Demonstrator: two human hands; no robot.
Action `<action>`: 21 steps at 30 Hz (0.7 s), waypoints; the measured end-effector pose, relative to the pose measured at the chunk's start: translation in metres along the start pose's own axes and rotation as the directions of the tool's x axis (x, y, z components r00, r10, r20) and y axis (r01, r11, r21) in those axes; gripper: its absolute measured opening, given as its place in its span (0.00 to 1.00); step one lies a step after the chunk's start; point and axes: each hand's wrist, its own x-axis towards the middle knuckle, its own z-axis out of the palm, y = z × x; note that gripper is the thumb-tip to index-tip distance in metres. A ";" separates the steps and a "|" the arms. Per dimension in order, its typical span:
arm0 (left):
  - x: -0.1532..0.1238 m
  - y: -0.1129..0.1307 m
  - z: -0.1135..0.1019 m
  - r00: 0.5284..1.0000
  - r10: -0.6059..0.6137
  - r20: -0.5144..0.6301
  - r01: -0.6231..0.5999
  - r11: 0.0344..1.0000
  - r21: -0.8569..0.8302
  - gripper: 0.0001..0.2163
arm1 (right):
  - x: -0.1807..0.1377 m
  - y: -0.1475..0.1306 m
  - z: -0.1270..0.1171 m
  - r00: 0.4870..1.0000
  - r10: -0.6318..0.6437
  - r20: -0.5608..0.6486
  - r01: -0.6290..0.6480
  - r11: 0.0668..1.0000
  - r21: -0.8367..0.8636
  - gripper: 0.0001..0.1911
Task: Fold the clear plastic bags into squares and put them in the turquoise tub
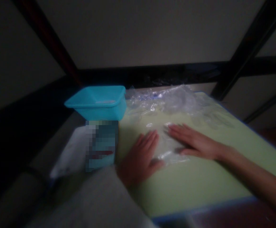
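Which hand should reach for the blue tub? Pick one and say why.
Left, probably. The left hand lies flat on the clear plastic bag's near edge, closer to the turquoise rectangular plastic tub. The right hand presses the bag farther away.

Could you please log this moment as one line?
left hand: flat on bag | right hand: flat on bag | mat: under bag | tub: behind, left

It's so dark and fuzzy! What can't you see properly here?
Head view:
- Pixelated blue-and-white patch: blurred out, its contents unreadable.
- Inside of turquoise plastic tub: hidden by its near wall.
- Clear plastic bag under left hand and right hand: contents lost in blur.
- Crumpled clear plastic pile: too blurry.
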 end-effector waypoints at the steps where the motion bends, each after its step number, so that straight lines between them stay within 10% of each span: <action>1: 0.000 0.000 -0.002 1.000 0.017 -0.020 -0.018 1.000 -0.017 0.32 | 0.000 -0.001 -0.005 1.000 -0.026 -0.007 0.026 1.000 0.012 0.30; 6: -0.002 0.003 -0.009 0.986 0.168 -0.004 -0.168 0.983 -0.068 0.29 | -0.005 -0.012 -0.028 0.992 -0.108 -0.062 0.113 0.990 0.089 0.13; 21: -0.006 -0.003 0.000 0.982 0.030 -0.186 -0.040 0.998 -0.049 0.16 | -0.011 -0.034 -0.028 0.970 -0.216 0.112 0.235 0.952 -0.197 0.16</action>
